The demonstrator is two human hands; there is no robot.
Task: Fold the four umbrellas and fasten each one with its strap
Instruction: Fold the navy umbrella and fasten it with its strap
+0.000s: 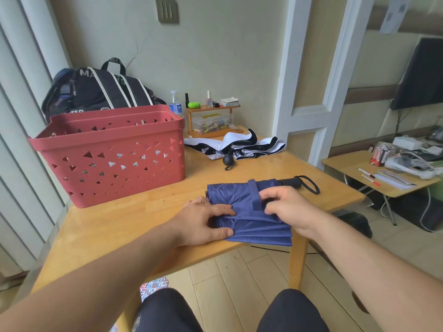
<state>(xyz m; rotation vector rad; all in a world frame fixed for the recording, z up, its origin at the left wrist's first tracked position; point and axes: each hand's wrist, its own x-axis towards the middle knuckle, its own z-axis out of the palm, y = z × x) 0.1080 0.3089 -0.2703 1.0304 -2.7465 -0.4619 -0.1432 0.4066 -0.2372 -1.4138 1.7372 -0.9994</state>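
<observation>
A blue umbrella (242,195) lies collapsed near the front edge of the wooden table (148,226), its black handle (291,182) and wrist loop pointing right. Its blue strap (254,195) runs across the bundled fabric. My left hand (203,220) rests on the loose folds at the left, fingers fairly straight, thumb on the lower pleats. My right hand (286,207) pinches the fabric just right of the strap with curled fingers. A black-and-white umbrella (239,146) lies unfolded and loose farther back, with its round black handle (227,160) toward me.
A red perforated basket (112,154) stands at the table's left. Behind it sits a black bag (100,89). A small wooden shelf (211,121) with bottles stands at the back. A low side table (388,173) with clutter is to the right.
</observation>
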